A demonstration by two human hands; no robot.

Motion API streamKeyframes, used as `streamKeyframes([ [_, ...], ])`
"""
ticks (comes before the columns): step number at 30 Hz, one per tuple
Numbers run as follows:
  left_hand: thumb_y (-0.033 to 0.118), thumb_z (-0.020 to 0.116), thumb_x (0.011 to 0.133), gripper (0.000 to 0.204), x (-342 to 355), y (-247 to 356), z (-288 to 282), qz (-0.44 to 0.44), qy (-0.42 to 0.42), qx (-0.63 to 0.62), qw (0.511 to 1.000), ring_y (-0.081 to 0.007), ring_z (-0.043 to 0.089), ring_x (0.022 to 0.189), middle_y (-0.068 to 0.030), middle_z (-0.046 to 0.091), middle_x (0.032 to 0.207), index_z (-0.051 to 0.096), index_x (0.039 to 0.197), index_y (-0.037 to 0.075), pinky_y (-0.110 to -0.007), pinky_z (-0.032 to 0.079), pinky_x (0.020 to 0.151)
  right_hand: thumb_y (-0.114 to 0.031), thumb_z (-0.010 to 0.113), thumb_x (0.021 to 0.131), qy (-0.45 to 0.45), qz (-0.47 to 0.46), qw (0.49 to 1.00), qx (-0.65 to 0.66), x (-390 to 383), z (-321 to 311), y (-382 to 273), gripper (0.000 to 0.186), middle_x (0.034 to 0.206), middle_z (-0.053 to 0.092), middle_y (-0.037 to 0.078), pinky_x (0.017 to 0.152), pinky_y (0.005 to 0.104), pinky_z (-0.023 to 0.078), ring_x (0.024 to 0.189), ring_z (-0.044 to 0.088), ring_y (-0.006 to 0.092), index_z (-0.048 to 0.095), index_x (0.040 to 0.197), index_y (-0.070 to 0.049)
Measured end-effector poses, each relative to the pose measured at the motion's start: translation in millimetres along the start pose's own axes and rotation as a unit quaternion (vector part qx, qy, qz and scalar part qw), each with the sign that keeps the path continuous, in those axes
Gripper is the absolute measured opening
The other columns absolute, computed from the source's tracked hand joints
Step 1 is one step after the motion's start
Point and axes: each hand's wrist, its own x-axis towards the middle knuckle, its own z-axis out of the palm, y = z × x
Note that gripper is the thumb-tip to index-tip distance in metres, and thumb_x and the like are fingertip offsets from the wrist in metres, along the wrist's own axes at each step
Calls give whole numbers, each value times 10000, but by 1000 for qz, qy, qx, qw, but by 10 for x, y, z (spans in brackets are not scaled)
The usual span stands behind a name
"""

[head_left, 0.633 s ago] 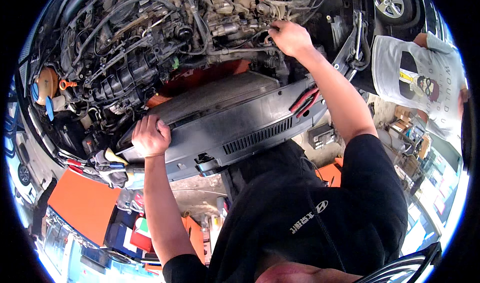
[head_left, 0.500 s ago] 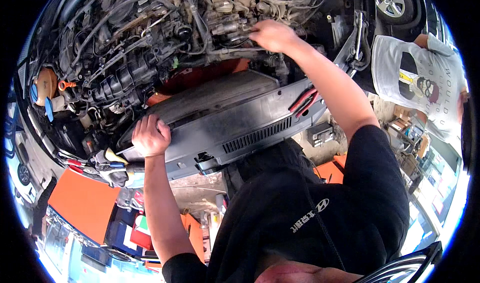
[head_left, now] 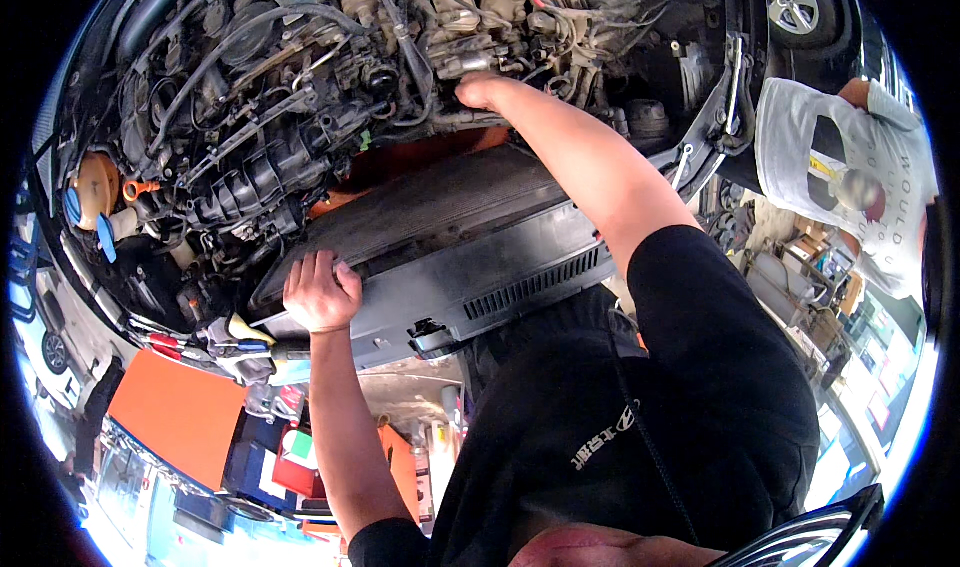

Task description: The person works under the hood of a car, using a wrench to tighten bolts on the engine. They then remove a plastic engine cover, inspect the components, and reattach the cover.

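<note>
By my left hand (head_left: 322, 292), the long black slatted plastic panel (head_left: 430, 292) mid-frame looks smooth and faintly glossy; upper centre, the grey cylindrical metal part (head_left: 462, 63) looks dull; lower centre, my black short-sleeved cloth shirt (head_left: 550, 457) looks matt

Car repair workshop: exposed engine bay (head_left: 330, 87), another car (head_left: 45, 332) nearby, orange-topped bench (head_left: 175, 417).

Lwr L glare blown out; dark shadows round eng. (head_left: 300, 97); edges bent.
</note>
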Motion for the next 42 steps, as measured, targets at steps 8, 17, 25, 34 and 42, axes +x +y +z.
streamKeyframes([
  [8,302,527,903,236,88,47,-14,-1,-23,-4,1000,-364,635,759,-108,651,832,657,873,107,-475,509,668,-293,444,1041,-51,-79,976,-195,162,47,-2,450,1436,627,190,1056,466,488,1281,621,374,688,1322,-39],
  [17,278,518,904,229,80,46,-15,7,-15,-14,1000,-375,640,767,-113,665,853,661,882,100,-472,516,677,-327,589,1015,-76,-151,957,-237,-100,26,165,394,1332,699,167,1023,502,518,1227,657,380,741,1234,-37],
  [25,334,544,876,257,22,6,7,9,3,-6,1000,-352,626,732,-98,652,823,671,884,111,-466,505,644,-443,644,975,-22,-108,983,-146,-292,-120,52,497,1309,698,206,1012,498,519,1212,662,386,751,1187,-7],
  [34,314,538,873,243,14,11,17,10,-2,-6,1000,-356,626,732,-100,653,827,673,880,111,-465,509,645,-503,698,906,10,-133,988,-78,-196,-69,187,614,1187,708,293,979,484,530,1137,681,427,734,1109,75],
  [42,293,534,870,231,41,15,16,13,-8,-9,1000,-357,626,737,-108,652,834,673,884,109,-467,509,644,-202,575,972,-29,-175,940,-292,-377,-80,157,331,1307,720,139,1019,463,527,1241,665,346,765,1218,-89],
])
